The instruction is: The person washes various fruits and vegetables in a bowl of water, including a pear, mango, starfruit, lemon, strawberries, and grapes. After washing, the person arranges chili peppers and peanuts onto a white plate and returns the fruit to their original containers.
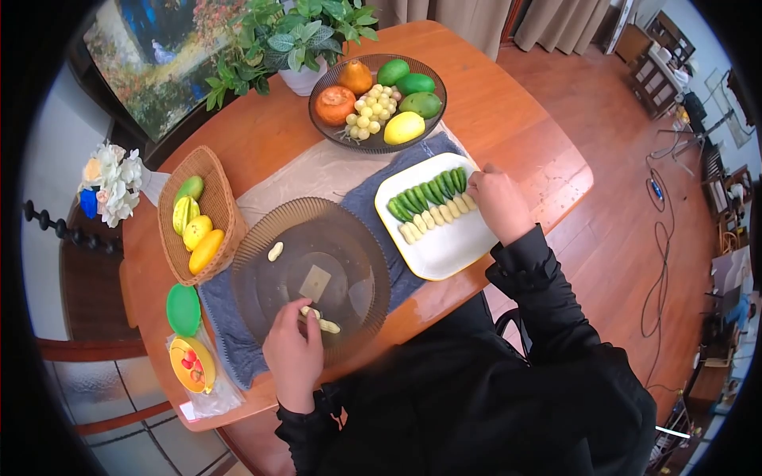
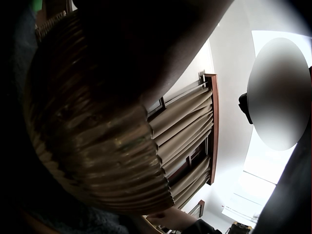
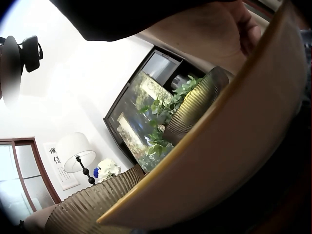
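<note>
My left hand (image 1: 295,351) reaches into a wide brown ribbed glass bowl (image 1: 367,230) and pinches a peanut (image 1: 308,311) between thumb and fingers. Another peanut (image 1: 328,326) lies by the fingertips, and a third sits farther back in the bowl. My right hand (image 1: 505,205) is over the right rim of a white tray (image 1: 444,258), fingers bent, fingertips at the end of the rows. I cannot tell whether it holds anything. In the tray, a row of small green peppers (image 1: 429,193) lies along a row of peanuts (image 1: 438,215).
Behind stands a dark glass bowl (image 1: 317,136) of fruit beside a potted plant (image 1: 298,44). A wicker basket (image 1: 230,202) with yellow and green fruit is at left, near a green dish (image 1: 183,310) and a yellow bowl (image 1: 182,373). Blue cloth (image 1: 401,287) lies under the tray.
</note>
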{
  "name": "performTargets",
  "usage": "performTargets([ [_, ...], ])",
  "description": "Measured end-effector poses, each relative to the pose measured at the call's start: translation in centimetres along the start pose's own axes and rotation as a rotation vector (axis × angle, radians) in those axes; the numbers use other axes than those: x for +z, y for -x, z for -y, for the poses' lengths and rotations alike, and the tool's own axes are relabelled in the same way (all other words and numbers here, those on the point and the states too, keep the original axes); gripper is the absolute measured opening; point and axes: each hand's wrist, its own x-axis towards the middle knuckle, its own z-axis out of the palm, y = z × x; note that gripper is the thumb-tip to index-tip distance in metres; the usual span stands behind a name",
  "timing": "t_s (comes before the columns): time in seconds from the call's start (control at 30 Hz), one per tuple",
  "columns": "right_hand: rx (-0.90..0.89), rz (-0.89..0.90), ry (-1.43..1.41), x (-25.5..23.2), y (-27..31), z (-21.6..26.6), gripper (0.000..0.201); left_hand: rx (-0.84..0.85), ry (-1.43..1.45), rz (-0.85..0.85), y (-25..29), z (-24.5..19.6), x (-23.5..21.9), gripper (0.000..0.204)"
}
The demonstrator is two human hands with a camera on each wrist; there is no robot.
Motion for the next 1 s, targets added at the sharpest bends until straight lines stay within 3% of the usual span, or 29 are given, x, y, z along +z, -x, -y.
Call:
performTargets([
  [0.37, -0.043, -0.032, -0.028, 0.6, 0.0, -0.5, 0.012, 0.003, -0.011, 0.009, 0.0, 0.3, 0.1, 0.02],
  [0.6, -0.076, -0.154, -0.152, -2.5, 0.3, 2.4, 0.017, -0.015, 0.02, -0.038, 0.0, 0.4, -0.2, 0.02],
  [0.7, -0.13, -0.14, -0.25, -3.1, 0.8, 6.6, 0.013, -0.07, 0.337, -0.144, 0.2, 1.5, 0.5, 0.023],
  [0.83, -0.74, -0.003, -0.468, -1.7, 2.6, 13.6, 0.008, -0.091, 0.493, -0.277, 0.2, 2.2, 1.3, 0.023],
  [0.9, -0.861, 0.226, -0.428, -1.0, 4.2, 16.5, 0.011, -0.087, 0.579, -0.332, 0.2, 2.2, 1.6, 0.022],
  [1.0, -0.973, 0.427, -0.352, 1.1, 6.4, 18.7, 0.021, -0.085, 0.513, -0.291, 0.5, 2.5, 1.5, 0.023],
])
